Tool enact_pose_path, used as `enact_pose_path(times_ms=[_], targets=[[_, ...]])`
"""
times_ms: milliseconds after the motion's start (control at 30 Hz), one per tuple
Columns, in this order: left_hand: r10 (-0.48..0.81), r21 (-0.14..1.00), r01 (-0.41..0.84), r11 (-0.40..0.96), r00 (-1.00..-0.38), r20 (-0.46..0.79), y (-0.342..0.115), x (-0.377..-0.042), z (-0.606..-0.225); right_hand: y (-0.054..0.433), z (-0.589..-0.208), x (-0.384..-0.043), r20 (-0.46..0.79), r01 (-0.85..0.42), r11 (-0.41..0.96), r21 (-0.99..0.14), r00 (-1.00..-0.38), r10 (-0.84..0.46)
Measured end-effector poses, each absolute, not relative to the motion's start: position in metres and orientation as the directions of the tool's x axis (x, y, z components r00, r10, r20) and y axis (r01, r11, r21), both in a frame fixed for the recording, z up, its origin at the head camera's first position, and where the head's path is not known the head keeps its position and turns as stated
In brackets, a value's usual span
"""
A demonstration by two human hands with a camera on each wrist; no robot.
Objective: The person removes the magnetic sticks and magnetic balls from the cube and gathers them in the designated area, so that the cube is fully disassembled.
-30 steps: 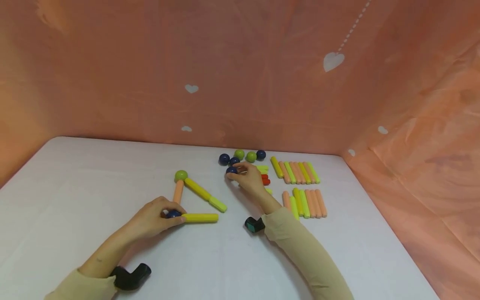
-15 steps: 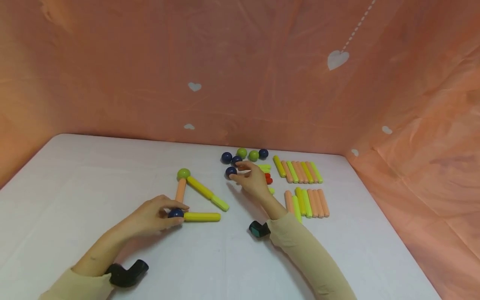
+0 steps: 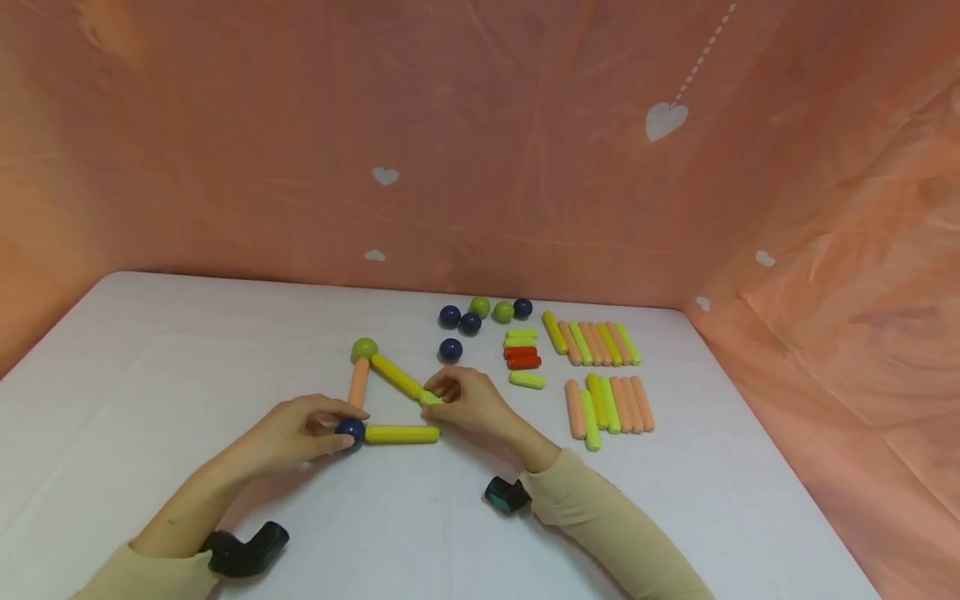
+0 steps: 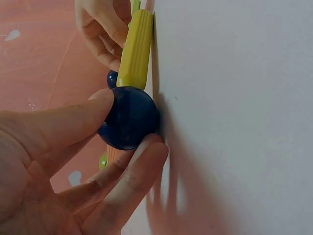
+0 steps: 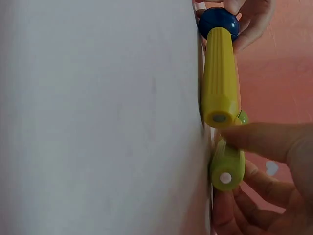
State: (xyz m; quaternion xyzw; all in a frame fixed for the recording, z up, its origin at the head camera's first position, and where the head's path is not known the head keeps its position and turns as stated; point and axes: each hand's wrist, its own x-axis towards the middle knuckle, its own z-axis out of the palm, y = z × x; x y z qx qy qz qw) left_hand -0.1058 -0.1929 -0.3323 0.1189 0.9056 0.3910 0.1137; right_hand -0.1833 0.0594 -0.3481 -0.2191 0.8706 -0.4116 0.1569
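Note:
My left hand (image 3: 296, 435) pinches a dark blue ball (image 3: 350, 432) between thumb and fingers, plain in the left wrist view. A yellow rod (image 3: 402, 434) runs rightward from that ball. From the ball's far side a peach rod (image 3: 358, 383) leads to a green ball (image 3: 364, 348), which also joins a second yellow rod (image 3: 396, 377). At this rod's near end is a short lime rod (image 5: 227, 169), a pale dot on its end face. My right hand (image 3: 480, 408) grips the lime rod, thumb on one side and fingers on the other. A gap separates the lime rod from the first yellow rod's free end.
Behind my right hand lies a loose blue ball (image 3: 450, 350), with several blue and green balls farther back. Short lime and red rods (image 3: 522, 357) lie right of it. Two rows of longer rods (image 3: 598, 344) lie at the right. A peach curtain (image 3: 480, 150) hangs behind the table.
My right hand has let go of a blue ball near the back group and come down and left to the short lime rod. My left hand still holds its blue ball.

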Motion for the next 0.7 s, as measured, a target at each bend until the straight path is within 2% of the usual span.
enact_pose_path(times_ms=[300, 500, 700], targets=[[0.306, 0.731, 0.130, 0.670, -0.945, -0.113, -0.193, -0.107, -0.332, 0.069, -0.347, -0.183, -0.063, -0.363, 0.556, -0.747, -0.794, -0.604], [0.297, 0.735, 0.105, 0.670, -0.945, -0.135, -0.193, -0.107, -0.330, 0.094, -0.349, -0.180, -0.046, -0.284, 0.551, -0.785, -0.860, -0.508], [0.303, 0.739, 0.106, 0.665, -0.943, -0.137, -0.193, -0.106, -0.331, 0.127, -0.346, -0.182, -0.009, -0.270, 0.598, -0.755, -0.907, -0.420]])
